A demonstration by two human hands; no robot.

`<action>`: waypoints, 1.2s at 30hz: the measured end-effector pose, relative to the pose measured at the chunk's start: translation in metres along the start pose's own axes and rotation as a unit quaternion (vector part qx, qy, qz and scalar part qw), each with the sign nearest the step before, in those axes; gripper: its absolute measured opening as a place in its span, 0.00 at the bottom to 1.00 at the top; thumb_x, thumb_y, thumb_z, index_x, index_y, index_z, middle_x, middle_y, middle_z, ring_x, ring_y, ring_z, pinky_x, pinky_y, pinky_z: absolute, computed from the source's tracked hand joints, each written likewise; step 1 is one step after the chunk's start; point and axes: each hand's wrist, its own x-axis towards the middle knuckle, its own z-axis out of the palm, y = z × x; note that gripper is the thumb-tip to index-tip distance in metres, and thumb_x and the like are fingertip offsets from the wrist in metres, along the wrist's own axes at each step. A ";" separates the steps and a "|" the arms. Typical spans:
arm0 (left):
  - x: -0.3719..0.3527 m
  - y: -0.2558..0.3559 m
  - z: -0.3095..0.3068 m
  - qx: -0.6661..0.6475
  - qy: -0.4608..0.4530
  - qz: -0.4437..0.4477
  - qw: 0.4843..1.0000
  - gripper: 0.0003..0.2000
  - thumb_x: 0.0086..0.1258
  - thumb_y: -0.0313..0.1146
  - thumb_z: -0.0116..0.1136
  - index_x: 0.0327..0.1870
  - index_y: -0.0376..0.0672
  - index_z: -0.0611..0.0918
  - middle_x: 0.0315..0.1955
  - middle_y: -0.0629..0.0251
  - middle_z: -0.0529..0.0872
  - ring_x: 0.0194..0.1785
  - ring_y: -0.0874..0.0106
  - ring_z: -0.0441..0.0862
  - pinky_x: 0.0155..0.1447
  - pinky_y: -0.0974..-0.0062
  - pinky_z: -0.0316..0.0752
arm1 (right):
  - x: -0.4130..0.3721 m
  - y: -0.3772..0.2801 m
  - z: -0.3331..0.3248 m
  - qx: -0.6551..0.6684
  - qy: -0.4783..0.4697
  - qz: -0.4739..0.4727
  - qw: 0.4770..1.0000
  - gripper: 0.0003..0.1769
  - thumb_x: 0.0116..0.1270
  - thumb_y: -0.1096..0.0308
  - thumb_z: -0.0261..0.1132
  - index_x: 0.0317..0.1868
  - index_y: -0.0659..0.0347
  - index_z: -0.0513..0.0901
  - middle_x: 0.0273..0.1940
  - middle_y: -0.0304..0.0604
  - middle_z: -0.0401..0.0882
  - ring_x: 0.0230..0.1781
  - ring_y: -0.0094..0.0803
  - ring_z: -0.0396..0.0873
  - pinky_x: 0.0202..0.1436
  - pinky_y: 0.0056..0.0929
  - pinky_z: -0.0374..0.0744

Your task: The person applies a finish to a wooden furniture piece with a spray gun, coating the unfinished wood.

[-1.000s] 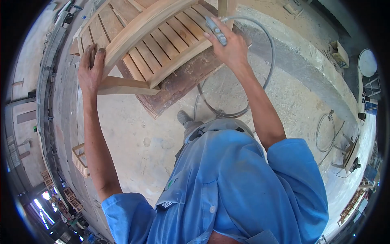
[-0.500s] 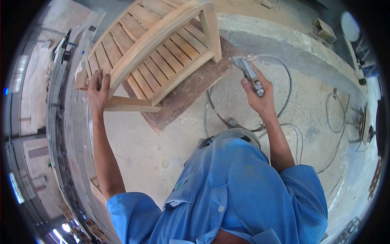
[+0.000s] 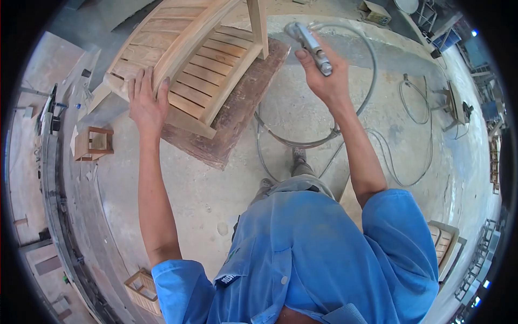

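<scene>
A slatted wooden chair (image 3: pixel 181 40) with a curved rail rests at an angle on a worn brown board (image 3: pixel 245 102). My left hand (image 3: pixel 148 105) lies over the chair's near left corner, fingers stretched out and thumb apart beside the rail. To the right of the chair, my right hand (image 3: pixel 332 75) is closed around a silver air sander (image 3: pixel 310 46) with a round head. The sander is held up off the chair, its head pointing away toward the upper left. A grey hose (image 3: pixel 372 65) loops down from near it.
More hose (image 3: pixel 413 102) lies coiled on the concrete floor (image 3: pixel 199 200) to the right. Small wooden frames (image 3: pixel 97 143) stand on the left, with another slatted piece (image 3: pixel 143 291) lower down. A cardboard box (image 3: pixel 375 12) sits beyond a low concrete ledge (image 3: pixel 345 38).
My left hand has shifted from gripping the chair's edge to lying spread over its corner. My right hand and the sander have moved up and left in view; the view itself has shifted.
</scene>
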 end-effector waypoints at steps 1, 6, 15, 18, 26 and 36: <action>-0.004 0.000 -0.001 -0.006 0.009 0.001 1.000 0.24 0.69 0.43 0.61 0.62 0.39 0.79 0.62 0.46 0.77 0.67 0.42 0.69 0.71 0.52 0.65 | -0.012 0.009 0.008 0.012 0.013 -0.009 1.000 0.25 0.63 0.60 0.73 0.58 0.61 0.83 0.30 0.50 0.86 0.26 0.35 0.85 0.32 0.29 0.80; -0.014 0.005 -0.004 -0.013 0.032 -0.028 0.999 0.23 0.70 0.43 0.60 0.62 0.41 0.79 0.63 0.49 0.77 0.67 0.43 0.70 0.68 0.50 0.67 | -0.066 0.003 0.013 -0.049 -0.067 0.088 0.993 0.26 0.64 0.58 0.73 0.58 0.62 0.82 0.29 0.53 0.86 0.28 0.41 0.86 0.34 0.32 0.80; -0.015 0.004 -0.001 -0.026 0.026 -0.030 0.999 0.23 0.71 0.43 0.60 0.64 0.42 0.78 0.63 0.48 0.76 0.68 0.42 0.68 0.68 0.49 0.67 | -0.096 0.012 0.011 -0.059 -0.092 0.161 0.981 0.28 0.65 0.56 0.72 0.60 0.63 0.81 0.31 0.55 0.86 0.32 0.39 0.88 0.37 0.32 0.81; -0.014 0.002 -0.005 -0.037 0.020 -0.034 0.999 0.23 0.71 0.42 0.60 0.64 0.41 0.78 0.64 0.46 0.75 0.70 0.42 0.66 0.70 0.50 0.64 | -0.071 0.003 0.002 -0.006 -0.053 0.178 0.983 0.27 0.66 0.56 0.71 0.61 0.64 0.81 0.33 0.52 0.87 0.33 0.31 0.86 0.37 0.30 0.81; -0.070 0.008 0.027 -0.262 0.104 -0.277 0.918 0.36 0.70 0.39 0.63 0.72 0.29 0.61 0.70 0.41 0.65 0.74 0.52 0.61 0.76 0.60 0.55 | -0.018 -0.004 -0.047 0.180 0.010 0.126 0.976 0.24 0.73 0.58 0.65 0.60 0.67 0.79 0.33 0.39 0.84 0.30 0.20 0.80 0.25 0.19 0.75; -0.118 0.027 0.103 -0.306 0.125 -0.441 0.835 0.24 0.67 0.36 0.69 0.58 0.30 0.77 0.53 0.56 0.83 0.54 0.67 0.80 0.59 0.68 0.74 | -0.046 0.069 -0.064 0.303 -0.050 0.263 0.915 0.32 0.71 0.49 0.65 0.63 0.67 0.77 0.28 0.37 0.82 0.26 0.17 0.76 0.21 0.16 0.71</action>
